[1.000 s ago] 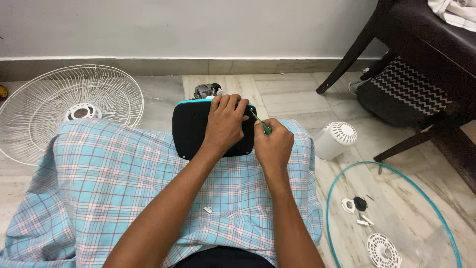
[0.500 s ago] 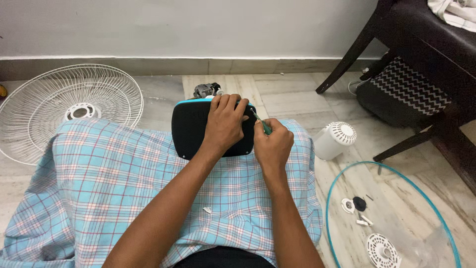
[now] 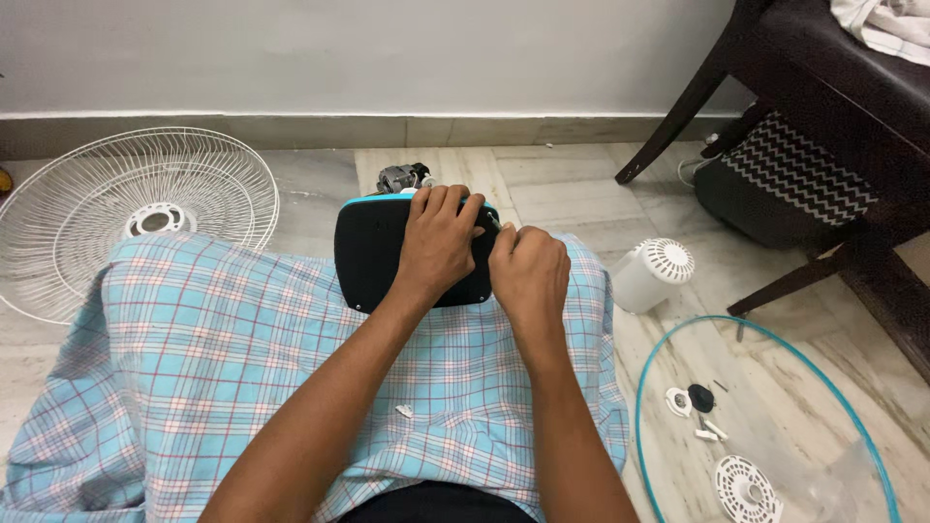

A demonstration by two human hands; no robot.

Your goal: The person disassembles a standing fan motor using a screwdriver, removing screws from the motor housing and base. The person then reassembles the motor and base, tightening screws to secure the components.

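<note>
Sitting on the floor with a blue checked cloth [image 3: 242, 358] over your lap, you keep the black fan base [image 3: 373, 252], which has a teal edge, resting on your knees. Your left hand [image 3: 441, 247] lies flat over its right part, fingers spread and curled over the top rim, pressing it down rather than gripping anything else. Your right hand [image 3: 530, 271] is closed in a fist just beside it, pinching a thin tool [image 3: 494, 221] whose tip meets the base's upper right corner; what kind of tool it is cannot be told. A grey motor part [image 3: 402, 177] shows just beyond the base. To your left a white wire fan guard [image 3: 208, 184] lies on the tiles. To your right stand a white motor cover [image 3: 651, 273] and, nearer you, a teal ring [image 3: 647, 387] around small white and black parts [image 3: 697, 402]. A dark wooden chair [image 3: 804, 107] stands at the far right.
</note>
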